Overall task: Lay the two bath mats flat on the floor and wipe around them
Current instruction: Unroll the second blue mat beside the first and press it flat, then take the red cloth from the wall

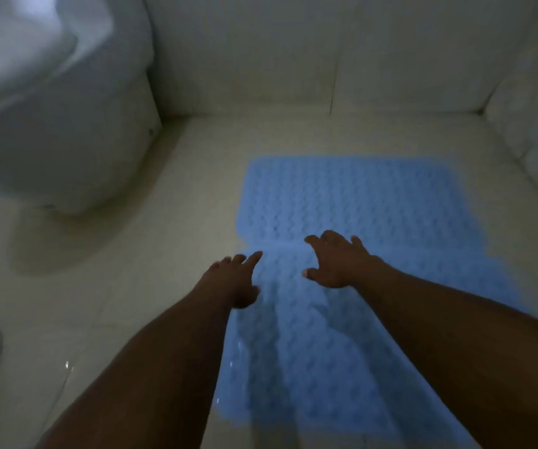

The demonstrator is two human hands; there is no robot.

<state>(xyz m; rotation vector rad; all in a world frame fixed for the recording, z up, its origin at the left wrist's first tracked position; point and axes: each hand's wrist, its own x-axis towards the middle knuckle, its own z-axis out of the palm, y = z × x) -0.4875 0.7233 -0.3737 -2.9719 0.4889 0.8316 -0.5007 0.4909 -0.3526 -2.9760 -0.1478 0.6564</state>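
Note:
Two light-blue bumpy bath mats lie flat on the pale tiled floor, end to end. The far mat (351,199) reaches toward the back wall; the near mat (313,358) runs toward me, and they meet at a seam near my hands. My left hand (233,280) hovers with fingers spread over the near mat's left edge by the seam. My right hand (335,260) is spread, fingers apart, over the seam. Neither hand holds anything. The picture is dim and blurred.
A white toilet (57,124) stands at the upper left, its base (76,189) on the floor beside the mats. Tiled walls (293,53) close the back and right. Wet glints show on the floor (67,364) at the lower left.

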